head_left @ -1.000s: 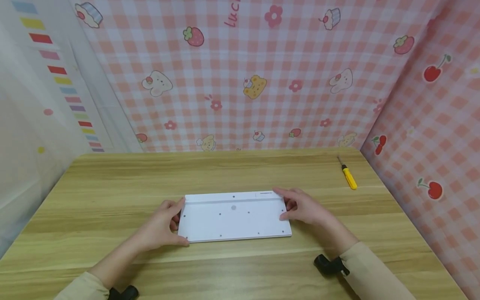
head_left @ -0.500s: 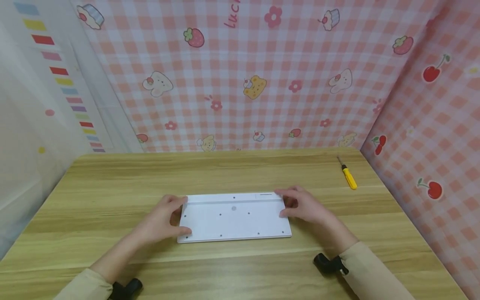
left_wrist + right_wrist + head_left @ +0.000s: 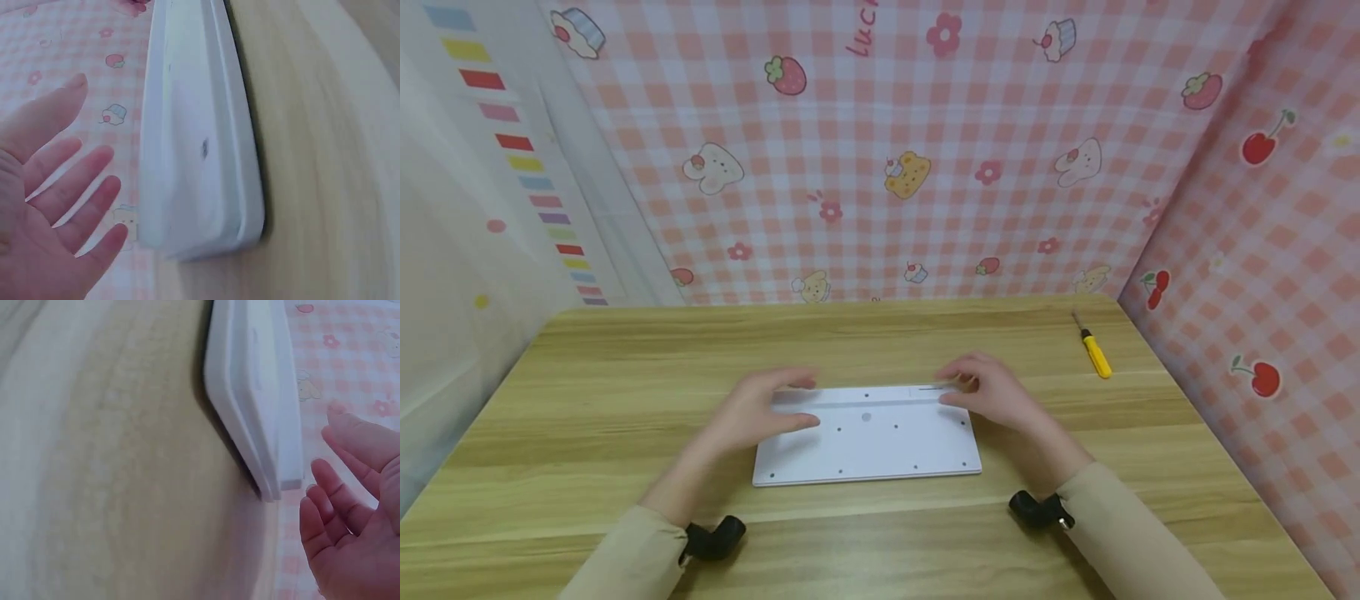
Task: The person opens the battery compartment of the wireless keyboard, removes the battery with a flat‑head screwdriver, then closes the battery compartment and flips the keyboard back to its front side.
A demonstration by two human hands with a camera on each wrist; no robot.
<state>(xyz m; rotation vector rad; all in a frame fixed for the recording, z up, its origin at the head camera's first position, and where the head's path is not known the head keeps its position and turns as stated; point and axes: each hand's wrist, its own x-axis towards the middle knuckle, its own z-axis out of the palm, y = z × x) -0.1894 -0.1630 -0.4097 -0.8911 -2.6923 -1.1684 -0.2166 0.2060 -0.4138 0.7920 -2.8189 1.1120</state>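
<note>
1. Lower centre, your white, rectangular, plastic-looking slab [image 3: 872, 450] lay flat.
2. Over its ends, your left hand [image 3: 756, 412] and right hand [image 3: 992, 393] gripped nothing, fingers parted from thumbs; apparently a positioning step, where regripping would call for closing on its edges.
3. Farther, at right, lay your yellow-handled metal screwdriver [image 3: 1097, 357], untouched.

Left hand [image 3: 756, 412] and right hand [image 3: 988, 392]: two hands are showing
White panel [image 3: 868, 450]: one is lying flat
Dark dots [image 3: 896, 427] on the panel: eight are showing in the head view
Round grey spot [image 3: 867, 417]: one is showing
Yellow-handled screwdriver [image 3: 1096, 355]: one is lying
Beige sleeves [image 3: 632, 554]: two are showing
Black wrist devices [image 3: 715, 540]: two are showing
Wooden tabletop [image 3: 880, 550]: one is showing
Cherry prints [image 3: 1266, 380]: three are showing
</note>
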